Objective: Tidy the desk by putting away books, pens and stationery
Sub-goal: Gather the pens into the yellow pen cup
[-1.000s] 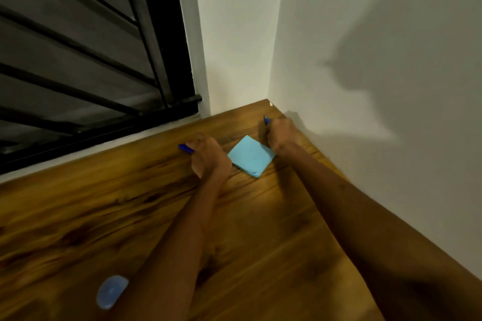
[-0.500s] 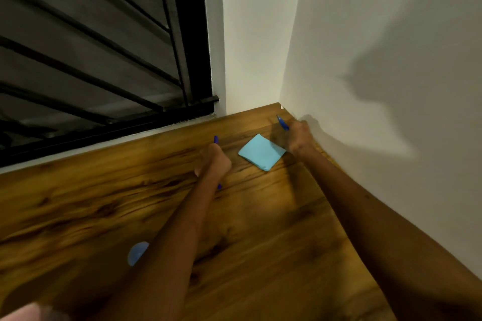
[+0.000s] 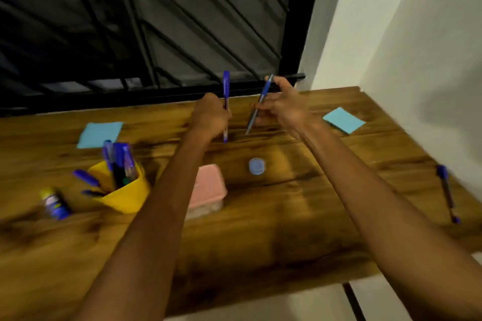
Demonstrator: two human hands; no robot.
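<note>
My left hand grips a blue pen held nearly upright above the wooden desk. Just to its right, my right hand pinches a second blue pen, which slants down to the left. A yellow pen holder with several blue pens in it leans at the left. Another blue pen lies near the desk's right edge. One light blue sticky-note pad sits at the back right and another at the back left.
A pink box sits beside my left forearm, with a small round blue cap to its right. A glue stick lies at the far left. A barred window runs behind the desk, and a white wall closes the right side.
Both hands have lifted their pens off the desk corner and moved left, away from the sticky-note pad. The view has swung left and down, showing the holder, box and other items.
</note>
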